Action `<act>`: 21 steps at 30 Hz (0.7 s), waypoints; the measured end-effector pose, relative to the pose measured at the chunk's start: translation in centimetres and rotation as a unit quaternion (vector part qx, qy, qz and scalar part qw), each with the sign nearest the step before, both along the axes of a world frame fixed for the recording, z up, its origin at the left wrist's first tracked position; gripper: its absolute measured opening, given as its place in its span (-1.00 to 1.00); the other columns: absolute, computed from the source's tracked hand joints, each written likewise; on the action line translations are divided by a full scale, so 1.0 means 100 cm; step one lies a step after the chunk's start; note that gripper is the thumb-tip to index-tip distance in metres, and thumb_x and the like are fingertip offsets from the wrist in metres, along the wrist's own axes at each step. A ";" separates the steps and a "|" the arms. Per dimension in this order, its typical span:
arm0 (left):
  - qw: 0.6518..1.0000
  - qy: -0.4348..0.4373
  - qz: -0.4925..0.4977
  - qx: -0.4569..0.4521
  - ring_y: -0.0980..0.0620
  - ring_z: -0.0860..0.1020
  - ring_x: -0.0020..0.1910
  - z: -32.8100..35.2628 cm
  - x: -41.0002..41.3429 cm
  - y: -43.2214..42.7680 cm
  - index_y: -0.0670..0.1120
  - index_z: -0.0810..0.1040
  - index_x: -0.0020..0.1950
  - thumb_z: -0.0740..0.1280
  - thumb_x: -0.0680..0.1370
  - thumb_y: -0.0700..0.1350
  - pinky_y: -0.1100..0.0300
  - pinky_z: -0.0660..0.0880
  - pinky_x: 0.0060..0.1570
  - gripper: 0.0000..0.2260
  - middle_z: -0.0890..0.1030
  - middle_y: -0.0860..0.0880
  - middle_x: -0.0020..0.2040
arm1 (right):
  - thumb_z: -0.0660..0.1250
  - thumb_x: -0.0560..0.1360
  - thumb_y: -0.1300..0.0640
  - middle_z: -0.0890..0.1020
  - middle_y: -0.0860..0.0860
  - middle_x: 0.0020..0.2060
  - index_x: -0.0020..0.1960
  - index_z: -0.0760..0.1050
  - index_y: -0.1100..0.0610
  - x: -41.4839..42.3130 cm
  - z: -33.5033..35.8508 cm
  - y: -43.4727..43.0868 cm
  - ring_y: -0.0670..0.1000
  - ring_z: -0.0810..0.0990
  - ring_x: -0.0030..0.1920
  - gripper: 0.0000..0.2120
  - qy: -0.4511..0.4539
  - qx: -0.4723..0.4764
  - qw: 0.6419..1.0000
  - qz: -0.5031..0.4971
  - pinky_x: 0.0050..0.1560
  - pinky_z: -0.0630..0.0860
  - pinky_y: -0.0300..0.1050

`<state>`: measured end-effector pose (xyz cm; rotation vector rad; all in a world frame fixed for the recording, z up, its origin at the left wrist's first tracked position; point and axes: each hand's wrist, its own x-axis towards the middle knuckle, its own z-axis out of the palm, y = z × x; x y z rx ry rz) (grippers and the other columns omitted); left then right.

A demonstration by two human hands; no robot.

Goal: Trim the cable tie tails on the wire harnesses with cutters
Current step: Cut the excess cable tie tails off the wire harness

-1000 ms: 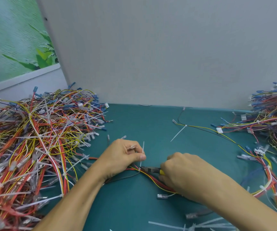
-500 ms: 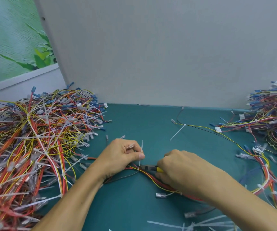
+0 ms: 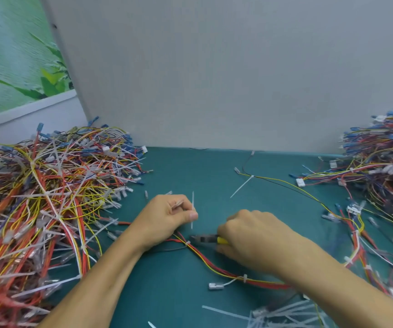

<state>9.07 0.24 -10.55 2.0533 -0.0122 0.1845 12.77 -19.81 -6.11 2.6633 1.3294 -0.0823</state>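
Your left hand (image 3: 169, 216) pinches a tie tail (image 3: 192, 207) that looks cut free; your right hand (image 3: 250, 235) grips the cutters (image 3: 206, 239) beside the harness (image 3: 214, 265) on the surface (image 3: 167, 292). The left pile (image 3: 48, 197) bristles with long tails, so most trimming seems left.

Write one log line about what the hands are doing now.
left hand: pinches cable tie tail | right hand: grips cutters | cutters: nose by tie head on wire harness
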 end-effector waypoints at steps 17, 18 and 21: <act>0.885 0.124 -0.233 0.383 -0.04 0.53 -0.01 0.059 -0.056 -0.115 0.11 0.36 -0.03 0.17 0.52 0.08 -0.03 0.53 -0.01 -0.91 0.52 0.05 -0.04 | 0.49 0.41 0.03 0.54 -0.09 -0.26 -0.11 0.45 -0.02 0.036 0.063 -0.146 -0.14 0.48 -0.26 -0.79 0.092 0.153 0.974 -0.143 -0.24 0.37 -0.23; 0.878 0.138 -0.246 0.386 -0.02 0.52 0.03 0.058 -0.056 -0.117 0.17 0.37 0.02 0.20 0.46 0.12 -0.03 0.53 0.02 -0.84 0.51 0.08 -0.01 | 0.49 0.40 0.05 0.54 -0.11 -0.23 -0.10 0.45 -0.05 0.037 0.066 -0.152 -0.15 0.49 -0.24 -0.79 0.098 0.131 0.975 -0.150 -0.23 0.39 -0.23; 0.861 0.138 -0.281 0.401 0.06 0.52 0.05 0.060 -0.055 -0.116 0.23 0.39 0.11 0.21 0.32 0.24 0.06 0.52 0.06 -0.62 0.52 0.13 -0.01 | 0.50 0.38 0.04 0.53 -0.12 -0.18 -0.08 0.43 -0.12 0.037 0.062 -0.159 -0.13 0.50 -0.18 -0.74 0.142 0.017 0.974 -0.173 -0.17 0.43 -0.14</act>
